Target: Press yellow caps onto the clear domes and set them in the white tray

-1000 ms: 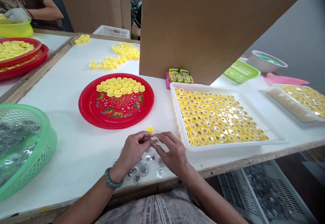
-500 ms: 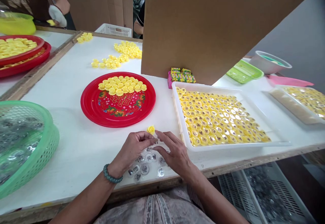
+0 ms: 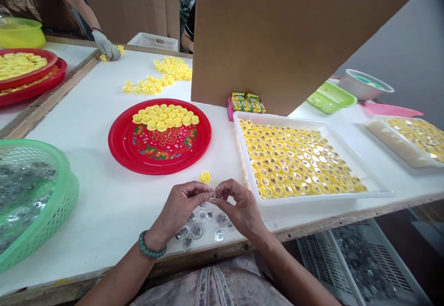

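Note:
My left hand (image 3: 182, 206) and my right hand (image 3: 239, 206) meet fingertip to fingertip near the table's front edge, both pinched on a small clear piece (image 3: 212, 197) that I can barely make out. Under and between them lie several clear round discs (image 3: 197, 229) on the white tabletop. A single yellow cap (image 3: 205, 176) sits just beyond my fingers. To the right stands a white tray (image 3: 312, 198) packed with yellow caps fitted with clear tops. A red plate (image 3: 121, 146) with a cluster of yellow caps lies ahead to the left.
A green mesh basket (image 3: 52, 213) of clear discs stands at the left. A tall cardboard sheet (image 3: 277, 38) rises behind the tray, small colourful packets (image 3: 245, 103) at its foot. Loose yellow caps (image 3: 156, 82) lie farther back. Another person's gloved hand (image 3: 106, 49) reaches onto the far table corner.
My right hand's fingers have curled from stretched to a pinch against my left fingertips. The other person's gloved hand has come down onto the far corner of the table.

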